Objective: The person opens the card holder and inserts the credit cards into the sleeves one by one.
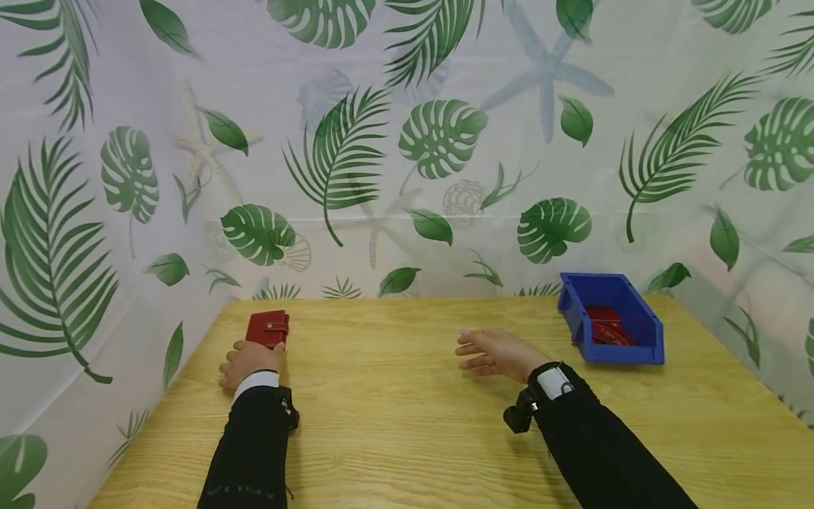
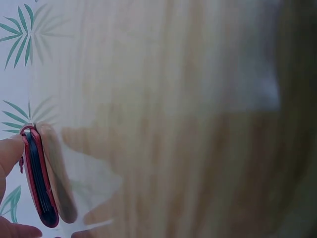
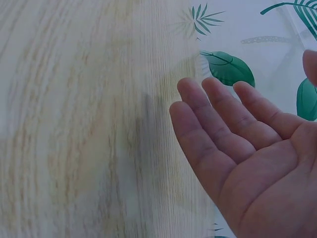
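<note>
Touching the near edge of the red wallet [image 1: 263, 328], far left on the table [image 1: 381, 424], the left hand [image 1: 250, 364] seems placed to steady it (whether it grips, I cannot tell). The right hand [image 1: 499, 352], fingers loosely extended, holds nothing; the far-right blue bin [image 1: 620, 355] presumably keeps red items [image 1: 612, 334] together.

The head camera faces far and down from the near side; closer, sideways-tilted wrist views share its yellow wood-grain table [image 1: 388, 424].
</note>
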Tool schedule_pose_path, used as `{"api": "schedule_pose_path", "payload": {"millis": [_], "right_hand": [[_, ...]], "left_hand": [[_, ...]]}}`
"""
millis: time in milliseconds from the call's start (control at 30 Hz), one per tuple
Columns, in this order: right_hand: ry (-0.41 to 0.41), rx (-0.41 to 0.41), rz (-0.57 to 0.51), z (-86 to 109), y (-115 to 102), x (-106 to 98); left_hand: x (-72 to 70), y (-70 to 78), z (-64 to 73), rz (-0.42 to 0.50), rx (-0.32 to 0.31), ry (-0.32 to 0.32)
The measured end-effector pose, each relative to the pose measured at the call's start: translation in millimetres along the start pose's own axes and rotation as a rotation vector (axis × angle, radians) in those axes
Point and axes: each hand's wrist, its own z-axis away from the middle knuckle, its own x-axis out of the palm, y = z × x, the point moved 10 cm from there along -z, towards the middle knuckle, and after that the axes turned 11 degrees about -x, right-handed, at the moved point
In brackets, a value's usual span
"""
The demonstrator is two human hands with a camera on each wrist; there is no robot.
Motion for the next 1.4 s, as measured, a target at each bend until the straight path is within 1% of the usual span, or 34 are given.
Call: {"api": "schedule_pose_path", "payload": {"millis": [200,433,533,633,767,867,933,1067,1133,1200,1300,1400], "right_hand": [[0.007,0.006,0.000,4.3,1.6,-1.1],[0.006,0.018,0.000,5.4,4.7,1.9],[0.010,0.019,0.005,5.5,4.8,1.8],[0.008,0.019,-0.003,5.9,4.9,2.8],[0.000,0.020,-0.023,6.0,6.4,3.8],[0.006,0.028,-0.035,6.1,9.0,2.5],[0.011,0.033,-0.039,6.3,10.7,1.9],[0.006,0.035,-0.040,6.0,11.5,4.5],[0.002,0.032,-0.040,5.6,10.4,6.2],[-0.004,0.026,-0.041,5.4,8.4,8.0],[-0.009,0.015,-0.041,6.1,5.7,9.0],[-0.017,0.004,-0.041,7.5,4.5,10.0]], "left_hand": [[0.8,2.2,-1.8,-0.013,-0.018,0.005],[-4.8,0.7,5.9,-0.031,-0.022,0.013],[-6.0,2.1,7.6,-0.029,-0.012,0.003],[-4.2,3.2,4.7,-0.033,-0.004,-0.006],[0.2,7.3,-2.0,-0.042,0.036,-0.001],[3.7,12.2,-2.7,-0.053,0.066,-0.021],[5.3,15.1,1.0,-0.057,0.068,-0.052],[3.9,20.6,14.1,-0.063,0.077,-0.105],[4.8,22.9,18.3,-0.084,0.084,-0.124],[7.3,25.4,20.8,-0.127,0.092,-0.145],[11.7,29.3,24.4,-0.185,0.095,-0.163],[14.7,33.4,31.2,-0.200,0.102,-0.168]]}}
